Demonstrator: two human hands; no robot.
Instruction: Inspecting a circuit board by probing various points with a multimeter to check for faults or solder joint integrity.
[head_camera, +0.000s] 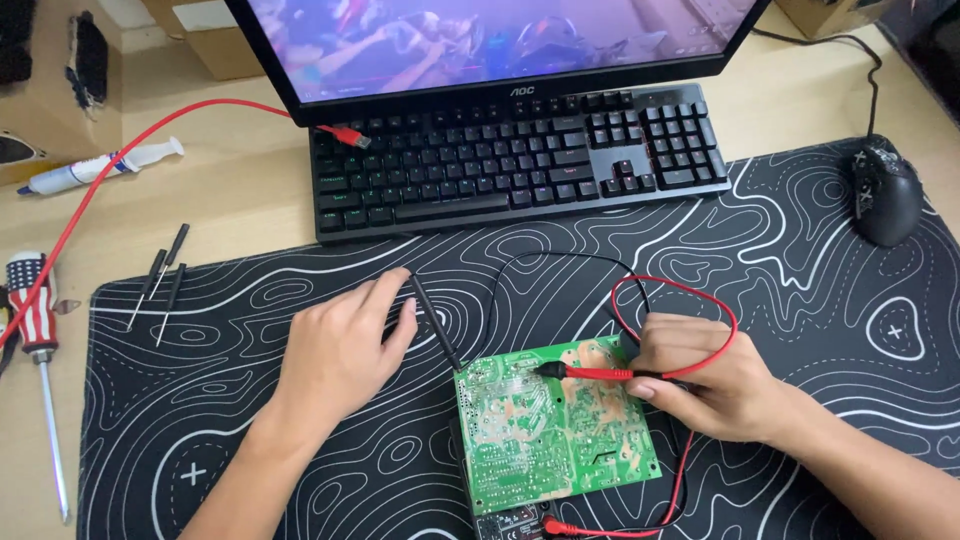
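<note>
Resting on a black patterned mat (820, 300) on the worktop, a green circuit board (555, 425) lies near the middle. The right hand (715, 385) has its grip closed on a red probe (590, 373) touching the board; the left hand (345, 350) pinches a black probe (435, 322) at the board's far-left corner. A keyboard (515, 160) sits beyond.

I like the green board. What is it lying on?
The green circuit board lies on a black desk mat with white wavy lines. A small dark device peeks from under its bottom edge. Anything else underneath is covered.
</note>
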